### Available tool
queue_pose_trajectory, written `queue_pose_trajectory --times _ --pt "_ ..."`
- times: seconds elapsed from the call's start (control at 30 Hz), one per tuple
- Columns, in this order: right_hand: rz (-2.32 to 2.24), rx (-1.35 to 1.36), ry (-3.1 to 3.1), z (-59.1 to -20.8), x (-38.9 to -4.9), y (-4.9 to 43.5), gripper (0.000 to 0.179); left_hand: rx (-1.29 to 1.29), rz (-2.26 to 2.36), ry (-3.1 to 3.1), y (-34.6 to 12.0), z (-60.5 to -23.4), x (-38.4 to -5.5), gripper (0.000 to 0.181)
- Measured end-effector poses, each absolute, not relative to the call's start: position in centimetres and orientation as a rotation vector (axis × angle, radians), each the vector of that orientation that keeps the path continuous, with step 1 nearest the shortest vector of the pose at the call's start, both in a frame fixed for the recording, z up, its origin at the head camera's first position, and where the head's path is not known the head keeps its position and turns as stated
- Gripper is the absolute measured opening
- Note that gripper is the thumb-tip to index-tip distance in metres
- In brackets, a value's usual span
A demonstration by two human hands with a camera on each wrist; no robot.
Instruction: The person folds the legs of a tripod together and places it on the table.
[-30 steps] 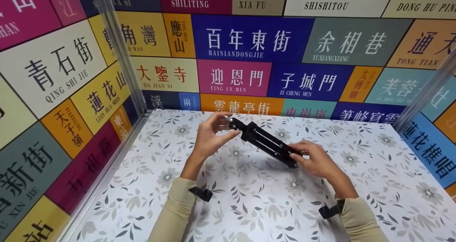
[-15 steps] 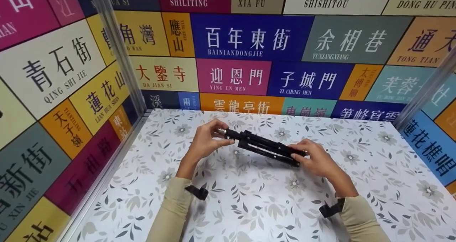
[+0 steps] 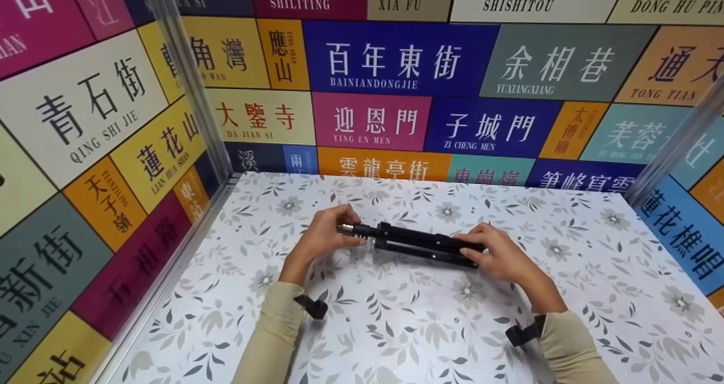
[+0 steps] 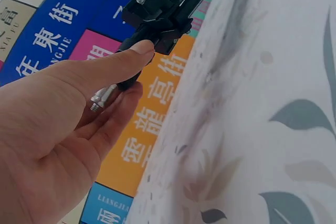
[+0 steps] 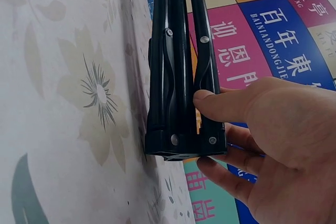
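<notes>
A small black tripod (image 3: 416, 237) with its legs folded together lies nearly level, low over the patterned tabletop, between my two hands. Whether it touches the surface is hard to tell. My left hand (image 3: 323, 232) pinches its narrow head end between thumb and fingers; in the left wrist view a silver threaded tip (image 4: 101, 98) pokes out inside the hand. At the other end, my right hand (image 3: 499, 252) grips the leg ends. The right wrist view shows the thumb on one leg (image 5: 207, 66), with fingers behind and under the foot end.
A white tabletop (image 3: 396, 327) with grey leaves and flowers lies under both hands. Behind it stands a wall of coloured street-name panels (image 3: 401, 61), with another such wall (image 3: 85, 175) at the left. Black straps (image 3: 311, 306) sit on both wrists.
My left hand has come down and slightly left, lowering the tripod's head end, so the tripod has turned from slanted to nearly level. My right hand has stayed almost in place.
</notes>
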State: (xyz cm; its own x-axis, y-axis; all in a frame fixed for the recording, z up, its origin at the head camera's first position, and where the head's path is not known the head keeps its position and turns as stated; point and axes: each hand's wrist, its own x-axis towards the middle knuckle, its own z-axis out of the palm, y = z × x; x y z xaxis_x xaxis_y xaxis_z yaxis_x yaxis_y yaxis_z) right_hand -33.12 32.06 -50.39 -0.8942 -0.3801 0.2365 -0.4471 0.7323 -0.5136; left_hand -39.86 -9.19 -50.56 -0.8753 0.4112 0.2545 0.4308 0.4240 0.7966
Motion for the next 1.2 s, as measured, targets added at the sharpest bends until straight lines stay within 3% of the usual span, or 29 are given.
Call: queue_pose_trajectory --times 1.2 --pt "0.896 0.635 -2.886 -51.1 -33.2 31.6 0.034 -0.786 -1.499 -2.771 -9.7 -53.4 -40.6 0.039"
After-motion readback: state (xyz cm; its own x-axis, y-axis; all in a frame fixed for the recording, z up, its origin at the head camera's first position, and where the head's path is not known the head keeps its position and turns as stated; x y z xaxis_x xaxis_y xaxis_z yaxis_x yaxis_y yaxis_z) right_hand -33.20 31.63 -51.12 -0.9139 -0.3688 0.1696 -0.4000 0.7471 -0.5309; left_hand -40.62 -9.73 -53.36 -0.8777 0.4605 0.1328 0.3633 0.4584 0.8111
